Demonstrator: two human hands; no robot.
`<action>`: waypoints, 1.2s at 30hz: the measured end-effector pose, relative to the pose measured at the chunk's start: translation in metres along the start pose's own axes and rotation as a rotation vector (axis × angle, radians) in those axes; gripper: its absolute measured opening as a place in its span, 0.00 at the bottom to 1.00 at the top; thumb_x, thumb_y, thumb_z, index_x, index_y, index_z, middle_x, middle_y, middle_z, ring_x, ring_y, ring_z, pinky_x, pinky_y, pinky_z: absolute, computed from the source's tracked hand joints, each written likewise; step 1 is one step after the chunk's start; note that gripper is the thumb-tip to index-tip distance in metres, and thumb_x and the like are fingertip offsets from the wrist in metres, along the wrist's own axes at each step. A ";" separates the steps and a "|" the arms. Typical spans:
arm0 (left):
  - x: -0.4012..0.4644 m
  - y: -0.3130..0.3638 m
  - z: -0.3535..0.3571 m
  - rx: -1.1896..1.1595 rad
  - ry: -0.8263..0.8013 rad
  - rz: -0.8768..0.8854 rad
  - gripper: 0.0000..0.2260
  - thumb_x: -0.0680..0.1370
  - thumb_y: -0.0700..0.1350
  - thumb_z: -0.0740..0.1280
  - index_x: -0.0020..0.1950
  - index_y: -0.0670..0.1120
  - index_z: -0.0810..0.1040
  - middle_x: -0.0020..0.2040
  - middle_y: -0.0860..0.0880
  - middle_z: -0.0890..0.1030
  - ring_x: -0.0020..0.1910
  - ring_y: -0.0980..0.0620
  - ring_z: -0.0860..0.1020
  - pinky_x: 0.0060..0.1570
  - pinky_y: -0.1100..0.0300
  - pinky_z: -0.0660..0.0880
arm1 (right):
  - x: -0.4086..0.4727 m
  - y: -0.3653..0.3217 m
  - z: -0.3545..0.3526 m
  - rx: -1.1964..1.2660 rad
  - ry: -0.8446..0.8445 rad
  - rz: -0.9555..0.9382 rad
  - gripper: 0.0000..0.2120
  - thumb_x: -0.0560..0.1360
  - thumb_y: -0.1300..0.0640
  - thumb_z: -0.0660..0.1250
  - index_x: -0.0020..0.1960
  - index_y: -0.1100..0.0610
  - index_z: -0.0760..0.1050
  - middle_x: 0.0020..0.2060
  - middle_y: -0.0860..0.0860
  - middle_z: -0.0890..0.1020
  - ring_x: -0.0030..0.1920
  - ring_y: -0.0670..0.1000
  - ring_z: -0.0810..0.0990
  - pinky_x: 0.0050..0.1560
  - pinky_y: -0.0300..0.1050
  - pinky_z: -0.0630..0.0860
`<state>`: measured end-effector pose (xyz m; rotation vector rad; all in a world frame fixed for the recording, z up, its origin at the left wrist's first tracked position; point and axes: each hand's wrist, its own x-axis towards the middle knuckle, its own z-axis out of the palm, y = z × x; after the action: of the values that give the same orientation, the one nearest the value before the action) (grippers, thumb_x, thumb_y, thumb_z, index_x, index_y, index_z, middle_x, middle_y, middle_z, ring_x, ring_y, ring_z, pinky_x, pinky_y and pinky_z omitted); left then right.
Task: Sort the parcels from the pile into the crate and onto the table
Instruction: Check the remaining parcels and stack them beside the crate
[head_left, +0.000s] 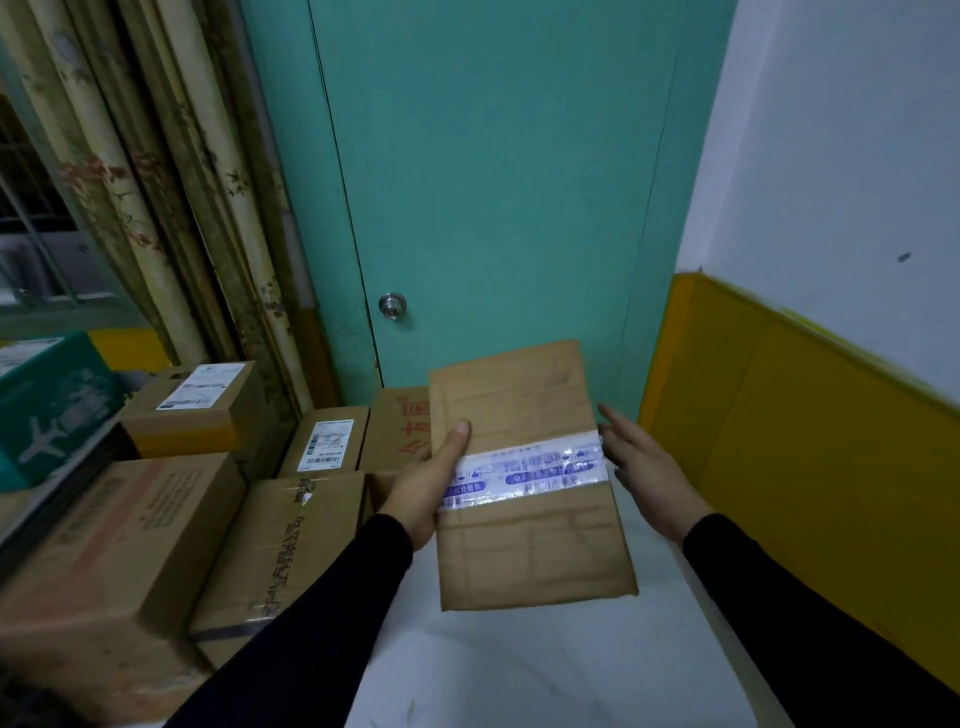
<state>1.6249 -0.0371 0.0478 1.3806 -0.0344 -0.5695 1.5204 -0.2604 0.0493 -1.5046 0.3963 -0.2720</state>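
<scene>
Left hand (423, 480), mine, grips the left edge of a flat brown cardboard parcel (530, 483), thumb laid over its top face and the other fingers hidden beneath. Right hand (641, 467) is open, fingers spread and extended, at the parcel's right edge beside a band of clear tape printed in blue (524, 475) that crosses the parcel's middle; whether the fingertips touch the cardboard I cannot tell. Both forearms wear black sleeves (322, 597). The parcel is held in the air, tilted slightly, above a white table surface (545, 670) that fills the near centre.

Head view, left side: a pile of brown cardboard boxes (130, 545) stands beside the table, several carrying white shipping labels (326, 444); one far box shows red printed characters (413, 431). A green carton with a white aeroplane figure (57, 405) sits at far left. Behind the pile hang beige patterned curtains (171, 182). A teal door with a round metal knob (392, 305) fills the far centre. At right, the wall is white above a yellow lower panel (810, 415).
</scene>
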 end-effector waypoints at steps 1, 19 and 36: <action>0.001 0.002 -0.001 -0.019 -0.006 -0.031 0.20 0.78 0.56 0.71 0.63 0.45 0.79 0.50 0.45 0.87 0.46 0.49 0.87 0.44 0.56 0.83 | 0.002 0.001 -0.002 -0.037 0.023 -0.017 0.24 0.85 0.49 0.60 0.80 0.47 0.62 0.74 0.51 0.71 0.67 0.48 0.72 0.66 0.46 0.67; -0.004 -0.004 0.040 0.741 -0.078 0.120 0.27 0.84 0.66 0.45 0.74 0.57 0.72 0.74 0.45 0.74 0.74 0.44 0.68 0.76 0.45 0.59 | 0.017 0.022 -0.021 0.291 -0.056 0.454 0.29 0.70 0.45 0.72 0.67 0.58 0.79 0.51 0.61 0.86 0.42 0.59 0.87 0.49 0.57 0.82; 0.005 -0.003 0.061 0.222 -0.242 0.231 0.33 0.73 0.32 0.75 0.67 0.62 0.69 0.55 0.51 0.86 0.55 0.49 0.85 0.57 0.42 0.81 | 0.004 0.003 -0.012 0.258 -0.095 0.040 0.31 0.75 0.67 0.71 0.72 0.50 0.66 0.59 0.58 0.84 0.58 0.61 0.84 0.52 0.57 0.84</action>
<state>1.6067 -0.0954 0.0564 1.4901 -0.4591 -0.5470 1.5185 -0.2726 0.0459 -1.2499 0.3033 -0.2107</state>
